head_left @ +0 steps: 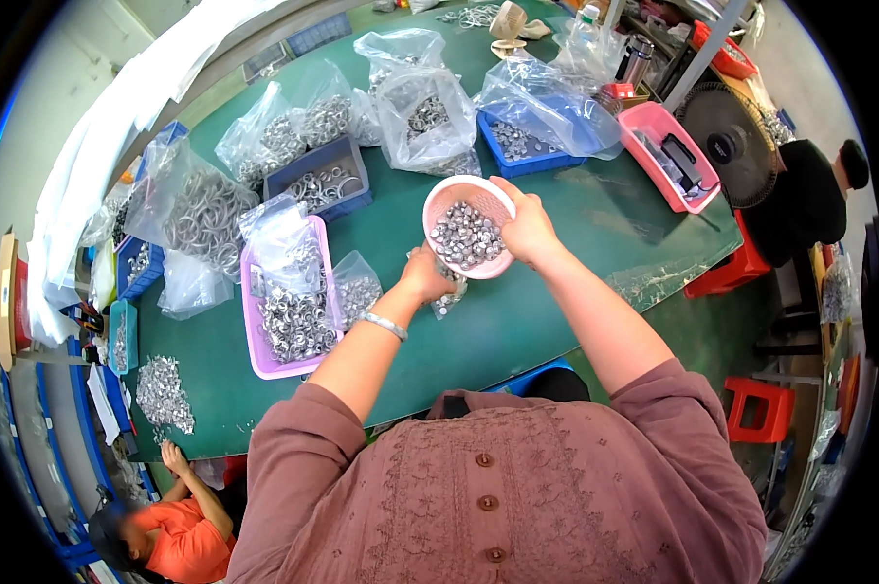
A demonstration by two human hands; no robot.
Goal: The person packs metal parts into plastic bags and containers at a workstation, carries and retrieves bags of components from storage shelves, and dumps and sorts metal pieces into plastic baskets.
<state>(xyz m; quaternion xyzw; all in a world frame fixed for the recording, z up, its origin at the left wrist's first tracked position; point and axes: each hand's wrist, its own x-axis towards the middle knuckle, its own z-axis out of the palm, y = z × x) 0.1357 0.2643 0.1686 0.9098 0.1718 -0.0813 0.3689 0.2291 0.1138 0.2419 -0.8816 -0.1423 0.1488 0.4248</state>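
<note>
A round pink basket [443,201] full of small shiny metal pieces [467,236] is tilted toward me over the green table. My right hand [530,231] grips its right rim, thumb on the edge and fingers around the outside. Just below and left of the basket, my left hand [426,276] is closed on a small clear plastic bag [448,300] with metal pieces in it. The basket partly hides this bag and my left fingertips. To the left, a lilac tray [253,321] holds metal rings and a plastic bag.
Clear bags of metal rings [201,209] and blue bins [362,200] stand on the table [576,292] further off. A pink bin [707,200] sits at the right edge near a black fan [727,146]. At lower left, a person in orange [191,540] reaches toward a pile of metal parts [164,392].
</note>
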